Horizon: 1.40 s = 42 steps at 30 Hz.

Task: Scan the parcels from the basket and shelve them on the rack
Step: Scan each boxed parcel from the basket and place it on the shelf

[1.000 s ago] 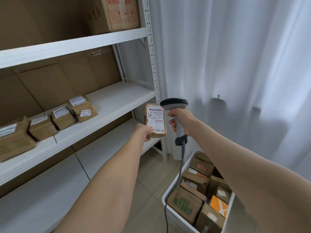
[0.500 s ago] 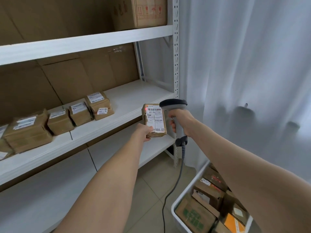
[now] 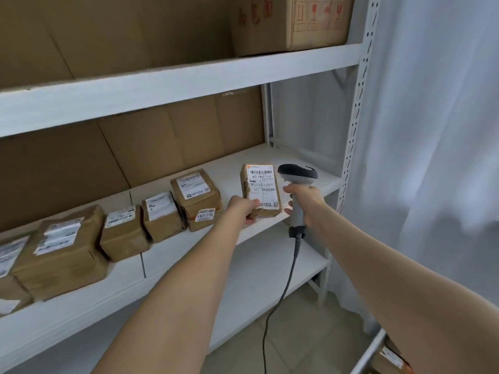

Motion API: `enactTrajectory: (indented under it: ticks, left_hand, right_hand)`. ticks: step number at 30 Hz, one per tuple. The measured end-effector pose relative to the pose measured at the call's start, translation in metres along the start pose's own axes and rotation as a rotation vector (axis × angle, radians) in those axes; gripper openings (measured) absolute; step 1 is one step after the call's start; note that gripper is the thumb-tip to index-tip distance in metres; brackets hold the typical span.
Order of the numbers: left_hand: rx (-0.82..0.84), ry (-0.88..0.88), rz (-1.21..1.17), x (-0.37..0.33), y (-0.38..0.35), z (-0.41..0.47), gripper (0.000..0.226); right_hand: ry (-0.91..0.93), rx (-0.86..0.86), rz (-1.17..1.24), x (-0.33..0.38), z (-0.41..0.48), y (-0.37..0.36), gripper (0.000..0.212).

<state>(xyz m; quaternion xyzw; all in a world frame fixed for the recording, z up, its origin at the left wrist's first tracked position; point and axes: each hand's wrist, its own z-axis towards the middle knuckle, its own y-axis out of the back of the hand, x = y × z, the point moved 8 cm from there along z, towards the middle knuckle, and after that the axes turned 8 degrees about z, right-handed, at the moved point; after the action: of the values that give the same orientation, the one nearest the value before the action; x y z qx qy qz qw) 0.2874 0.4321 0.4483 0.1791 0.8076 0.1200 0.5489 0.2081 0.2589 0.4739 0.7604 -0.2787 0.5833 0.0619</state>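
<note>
At the middle shelf (image 3: pixel 270 157) of the white rack (image 3: pixel 353 147):

- Left hand (image 3: pixel 241 209): grasping a small brown parcel (image 3: pixel 261 190) at its lower left corner, thumb on the label face. The parcel stands upright, white barcode label toward the camera, over the shelf's front edge, just right of the shelved row. Whether it touches the shelf cannot be told.
- Right hand (image 3: pixel 305 201): clenched round the grip of a grey handheld scanner (image 3: pixel 297 175). The black head sits level with the parcel's top, just beside its right edge and apart from it. A grey cable (image 3: pixel 286 282) hangs from the grip's base toward the tiled floor (image 3: pixel 297 333).
- Row of shelved parcels (image 3: pixel 122 236): brown, white-labelled, lined along the shelf to the left; the rightmost is a stack of two.
- Upper shelf: one large carton (image 3: pixel 291 22) with red handling marks.
- Basket (image 3: pixel 370 349): only a rim corner shows at lower right, with part of a labelled box inside.
- White curtain (image 3: pixel 432 130): hanging right of the rack.
</note>
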Motion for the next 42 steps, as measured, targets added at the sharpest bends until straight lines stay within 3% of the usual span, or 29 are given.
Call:
enactTrajectory:
  ticks: [6, 11, 17, 22, 29, 37, 42]
  left_hand:
    - [-0.056, -0.022, -0.110, -0.025, 0.047, 0.023, 0.027]
    - [-0.229, -0.098, -0.096, -0.029, 0.108, 0.009, 0.030]
    - [-0.365, -0.073, -0.211, -0.004, 0.183, -0.015, 0.020]
    - [-0.429, -0.014, -0.218, 0.025, 0.231, -0.021, 0.027]
    - [-0.331, 0.107, -0.174, 0.059, 0.256, -0.002, 0.038]
    - [-0.200, 0.123, -0.106, 0.066, 0.252, 0.034, 0.042]
    - [-0.162, 0.161, 0.097, 0.066, 0.251, 0.048, 0.044]
  right_hand:
    - [-0.054, 0.040, -0.011, -0.004, 0.031, -0.053, 0.019]
    - [-0.059, 0.176, 0.076, -0.007, 0.017, -0.115, 0.026]
    - [-0.098, 0.336, 0.078, -0.020, -0.014, -0.179, 0.030]
    - [-0.097, 0.356, 0.029, -0.030, -0.029, -0.209, 0.028]
    - [-0.070, 0.268, -0.021, -0.042, -0.020, -0.233, 0.029]
    - [-0.059, 0.177, -0.055, -0.061, -0.011, -0.246, 0.038]
    - [-0.045, 0.148, -0.052, -0.060, -0.010, -0.245, 0.044]
